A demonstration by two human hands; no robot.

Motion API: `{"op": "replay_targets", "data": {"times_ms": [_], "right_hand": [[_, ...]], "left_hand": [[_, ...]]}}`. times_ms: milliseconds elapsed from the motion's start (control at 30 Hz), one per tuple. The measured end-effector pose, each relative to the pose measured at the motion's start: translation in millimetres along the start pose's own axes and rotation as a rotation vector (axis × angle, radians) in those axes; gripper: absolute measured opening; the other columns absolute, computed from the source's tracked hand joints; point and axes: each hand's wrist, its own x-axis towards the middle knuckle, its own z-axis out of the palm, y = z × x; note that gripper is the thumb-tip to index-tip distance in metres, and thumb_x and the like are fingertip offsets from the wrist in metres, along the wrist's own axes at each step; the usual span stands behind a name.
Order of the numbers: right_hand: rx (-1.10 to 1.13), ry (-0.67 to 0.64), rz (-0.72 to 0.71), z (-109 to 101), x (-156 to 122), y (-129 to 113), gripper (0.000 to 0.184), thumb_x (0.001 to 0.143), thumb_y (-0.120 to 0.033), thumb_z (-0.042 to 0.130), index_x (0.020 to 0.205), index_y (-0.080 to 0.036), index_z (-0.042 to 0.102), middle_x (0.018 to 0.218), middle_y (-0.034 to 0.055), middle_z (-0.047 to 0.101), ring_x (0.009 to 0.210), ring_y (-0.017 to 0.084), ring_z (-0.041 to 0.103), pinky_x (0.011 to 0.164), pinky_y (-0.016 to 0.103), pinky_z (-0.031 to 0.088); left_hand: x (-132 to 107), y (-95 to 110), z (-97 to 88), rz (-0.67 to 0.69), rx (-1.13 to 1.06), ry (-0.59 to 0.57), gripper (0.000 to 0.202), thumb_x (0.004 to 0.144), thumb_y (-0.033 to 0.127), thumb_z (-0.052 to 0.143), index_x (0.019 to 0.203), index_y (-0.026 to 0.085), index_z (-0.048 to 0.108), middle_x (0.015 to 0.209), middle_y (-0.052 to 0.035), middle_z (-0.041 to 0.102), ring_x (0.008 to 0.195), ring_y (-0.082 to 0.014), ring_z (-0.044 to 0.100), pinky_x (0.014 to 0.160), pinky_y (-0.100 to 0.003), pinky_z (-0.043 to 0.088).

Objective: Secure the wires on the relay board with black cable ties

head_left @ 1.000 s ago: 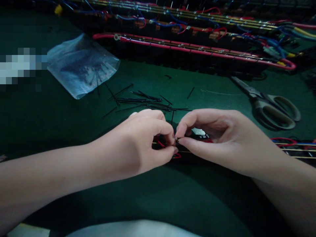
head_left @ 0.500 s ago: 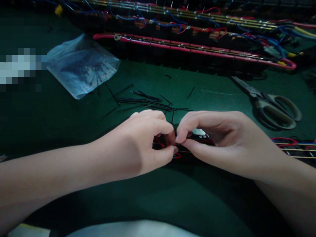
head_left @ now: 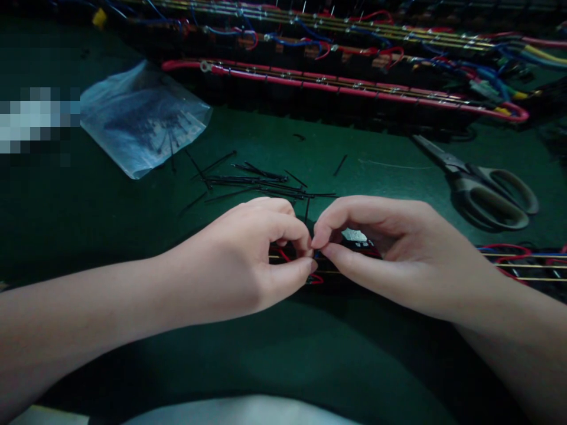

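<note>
My left hand (head_left: 261,254) is closed in a pinch, thumb and forefinger tips together over a wired strip with red wires and brass-coloured rods (head_left: 527,267). Facing it, my right hand (head_left: 385,254) also pinches, its fingertips almost touching the left ones. Whatever the fingers hold is too small and covered to make out. A thin black strip (head_left: 307,211) shows just behind the gap between the hands. Beyond them lies a loose pile of black cable ties (head_left: 261,180). Under the right palm a pale, shiny patch (head_left: 354,235) of the assembly shows.
Scissors (head_left: 491,195) with dark handles lie at the right on the green table (head_left: 381,141). A clear plastic bag (head_left: 142,118) with black ties inside is at the left. Along the back runs a larger wired assembly (head_left: 336,85) with red, blue and yellow wires.
The view has shifted slightly, so the table things sit a little further left. The right fingertips have moved up slightly; both hands keep their pinch.
</note>
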Motion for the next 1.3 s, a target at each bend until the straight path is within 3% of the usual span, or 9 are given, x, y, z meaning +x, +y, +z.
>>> {"op": "replay_targets", "data": {"times_ms": [633, 867, 1033, 1300], "right_hand": [[-0.002, -0.026, 0.032, -0.5, -0.8, -0.1, 0.012, 0.078, -0.014, 0.066, 0.081, -0.025, 0.068, 0.078, -0.0026, 0.071, 0.070, 0.014, 0.067, 0.062, 0.027, 0.052], [0.026, -0.027, 0.028, -1.2, -0.6, 1.1, 0.007, 0.085, -0.017, 0.063, 0.087, -0.023, 0.067, 0.082, -0.0028, 0.071, 0.076, 0.012, 0.067, 0.068, 0.024, 0.054], [0.030, -0.013, 0.002, 0.1, -0.7, 2.0, 0.005, 0.086, -0.019, 0.065, 0.088, -0.023, 0.065, 0.086, -0.0023, 0.070, 0.078, 0.013, 0.068, 0.070, 0.024, 0.055], [-0.004, 0.003, -0.050, 0.3, -2.4, 2.5, 0.008, 0.085, -0.013, 0.062, 0.083, -0.021, 0.060, 0.080, -0.0047, 0.062, 0.071, 0.008, 0.060, 0.064, 0.020, 0.051]], "left_hand": [[0.4, 3.1, 0.0, -0.013, -0.035, 0.031, 0.020, 0.083, 0.018, 0.065, 0.063, 0.019, 0.061, 0.069, 0.0050, 0.054, 0.066, -0.0055, 0.051, 0.057, -0.020, 0.037], [-1.6, 1.1, 0.8, -0.017, -0.001, 0.021, 0.019, 0.084, 0.018, 0.063, 0.065, 0.019, 0.062, 0.073, 0.0050, 0.055, 0.071, -0.0050, 0.052, 0.060, -0.020, 0.038], [-1.7, 1.3, -0.1, -0.019, -0.038, 0.052, 0.021, 0.087, 0.020, 0.061, 0.066, 0.019, 0.056, 0.069, 0.0060, 0.049, 0.064, -0.0052, 0.047, 0.055, -0.020, 0.038], [1.5, -1.4, 1.3, 0.015, 0.027, 0.075, 0.020, 0.087, 0.023, 0.064, 0.067, 0.019, 0.063, 0.068, 0.0057, 0.056, 0.064, -0.0047, 0.051, 0.054, -0.017, 0.038]]}}
